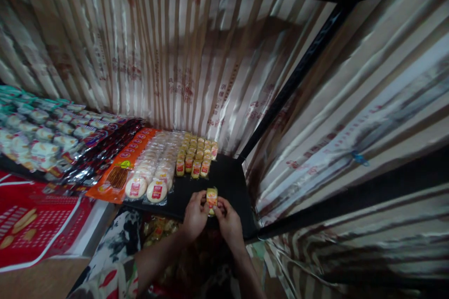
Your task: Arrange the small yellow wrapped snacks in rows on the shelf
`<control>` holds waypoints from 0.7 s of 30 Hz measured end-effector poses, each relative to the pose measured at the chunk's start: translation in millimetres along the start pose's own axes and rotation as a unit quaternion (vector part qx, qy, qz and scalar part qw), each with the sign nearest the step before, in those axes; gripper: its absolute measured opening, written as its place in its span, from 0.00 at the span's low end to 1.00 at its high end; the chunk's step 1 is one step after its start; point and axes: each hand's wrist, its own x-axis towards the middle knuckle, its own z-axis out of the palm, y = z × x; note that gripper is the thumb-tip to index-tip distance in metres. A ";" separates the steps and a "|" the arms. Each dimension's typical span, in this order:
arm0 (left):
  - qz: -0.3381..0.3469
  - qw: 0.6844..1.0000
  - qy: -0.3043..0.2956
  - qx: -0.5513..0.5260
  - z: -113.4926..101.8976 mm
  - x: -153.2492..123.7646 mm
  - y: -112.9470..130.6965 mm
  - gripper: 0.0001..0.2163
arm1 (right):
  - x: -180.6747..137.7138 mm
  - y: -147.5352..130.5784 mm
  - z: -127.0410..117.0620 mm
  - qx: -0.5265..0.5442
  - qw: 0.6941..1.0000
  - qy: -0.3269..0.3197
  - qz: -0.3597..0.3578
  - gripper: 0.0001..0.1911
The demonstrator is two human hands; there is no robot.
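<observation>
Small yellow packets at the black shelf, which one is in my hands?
The single packet between the left hand and right hand, nearer you than the other packets, which sit untouched in rows on the shelf.

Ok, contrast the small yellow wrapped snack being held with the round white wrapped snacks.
The held yellow snack is oblong and narrower; the white snacks are round. The left hand and right hand hold the yellow snack; the white snacks sit in rows. Both carry reddish print.
</observation>
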 end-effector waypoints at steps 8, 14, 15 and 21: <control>-0.033 0.997 -0.015 0.075 35.7 57.5 24.3 0.17 | 81.0 9.0 -0.9 -0.074 0.992 0.100 0.016 0.22; -0.033 0.998 -0.003 -0.047 66.9 96.7 14.0 0.18 | 131.9 16.5 4.7 -0.072 0.991 0.112 0.001 0.23; -0.037 0.997 0.001 -0.063 71.3 102.8 12.8 0.17 | 138.8 17.2 6.1 -0.061 0.992 0.111 -0.007 0.23; -0.056 0.987 0.036 -0.149 84.4 131.4 7.6 0.17 | 172.4 22.9 15.8 -0.047 0.994 0.100 -0.026 0.25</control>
